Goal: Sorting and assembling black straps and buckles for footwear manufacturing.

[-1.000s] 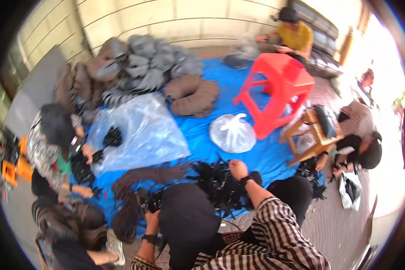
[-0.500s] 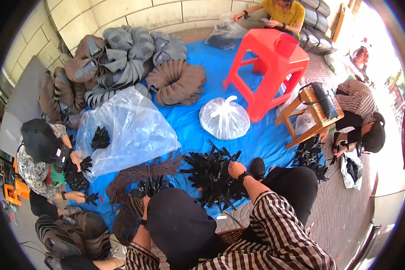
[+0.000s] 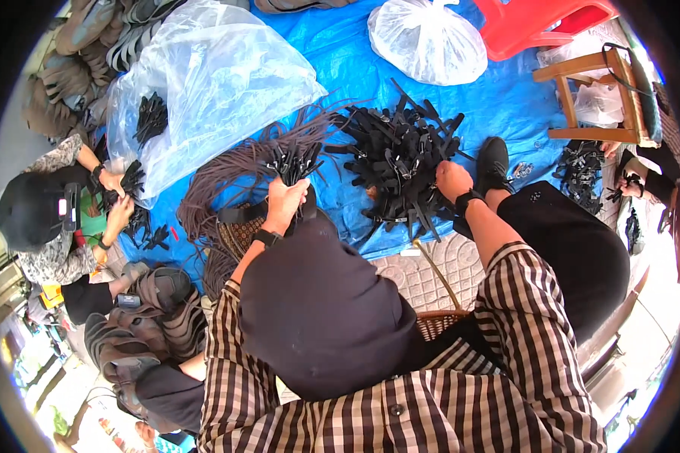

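Wearer's hands: two, left hand [image 3: 285, 202] plus right hand [image 3: 453, 180]
Wearer's wristbands [image 3: 468, 201]: two, one per wrist
Red stool [image 3: 510, 34]: one, about 1:30
Wooden stool [image 3: 597, 135]: one, 2 o'clock
Tied clear bag [image 3: 431, 45]: just one, 1 o'clock
Black straps [image 3: 400, 158]: loads around 1 o'clock, too tangled to count

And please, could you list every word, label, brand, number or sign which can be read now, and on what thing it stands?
No text can be read.
Black head-worn device at far left: its pale patch is too small to read.
Bundle of black strips in the left hand: no readable marks.
Pile of black strips by the right hand: none.
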`<action>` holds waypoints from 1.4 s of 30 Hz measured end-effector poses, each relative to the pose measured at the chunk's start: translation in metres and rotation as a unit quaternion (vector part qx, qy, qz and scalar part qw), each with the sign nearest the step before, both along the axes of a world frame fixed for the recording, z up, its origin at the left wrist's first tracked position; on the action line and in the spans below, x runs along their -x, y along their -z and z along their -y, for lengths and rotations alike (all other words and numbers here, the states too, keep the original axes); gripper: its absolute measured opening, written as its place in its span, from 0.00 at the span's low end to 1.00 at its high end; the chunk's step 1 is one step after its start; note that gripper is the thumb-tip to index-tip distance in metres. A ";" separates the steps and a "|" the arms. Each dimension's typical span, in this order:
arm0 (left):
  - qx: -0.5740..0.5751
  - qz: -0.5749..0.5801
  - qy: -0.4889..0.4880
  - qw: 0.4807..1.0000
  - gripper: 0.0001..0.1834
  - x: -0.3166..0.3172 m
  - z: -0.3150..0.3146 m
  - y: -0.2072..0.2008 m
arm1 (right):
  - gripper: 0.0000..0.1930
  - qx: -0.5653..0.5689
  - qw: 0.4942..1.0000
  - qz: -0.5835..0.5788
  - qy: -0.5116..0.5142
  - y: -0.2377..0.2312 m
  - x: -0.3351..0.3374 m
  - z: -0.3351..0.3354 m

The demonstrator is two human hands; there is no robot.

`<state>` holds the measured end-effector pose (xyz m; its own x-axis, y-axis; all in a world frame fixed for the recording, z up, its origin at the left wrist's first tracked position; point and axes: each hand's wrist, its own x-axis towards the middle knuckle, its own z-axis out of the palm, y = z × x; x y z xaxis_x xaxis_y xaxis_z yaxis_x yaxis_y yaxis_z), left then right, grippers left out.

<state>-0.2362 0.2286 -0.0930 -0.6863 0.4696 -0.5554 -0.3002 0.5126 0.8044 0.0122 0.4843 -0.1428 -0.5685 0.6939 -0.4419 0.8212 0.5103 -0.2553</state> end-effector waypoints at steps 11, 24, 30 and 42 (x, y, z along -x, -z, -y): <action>0.068 -0.245 0.123 0.959 0.17 0.072 -0.099 0.034 | 0.10 -0.045 0.992 -0.118 0.012 -0.005 0.031 -0.082; 0.108 -0.198 0.087 0.970 0.14 0.034 -0.062 0.039 | 0.08 0.004 0.997 -0.038 0.064 0.001 0.014 -0.059; 0.050 -0.198 0.087 0.975 0.14 0.051 -0.061 0.028 | 0.09 0.002 0.999 -0.031 0.034 -0.010 0.032 -0.056; 0.006 -0.166 0.083 0.983 0.07 0.036 -0.066 -0.017 | 0.09 -0.002 0.998 -0.061 0.024 -0.047 0.043 -0.060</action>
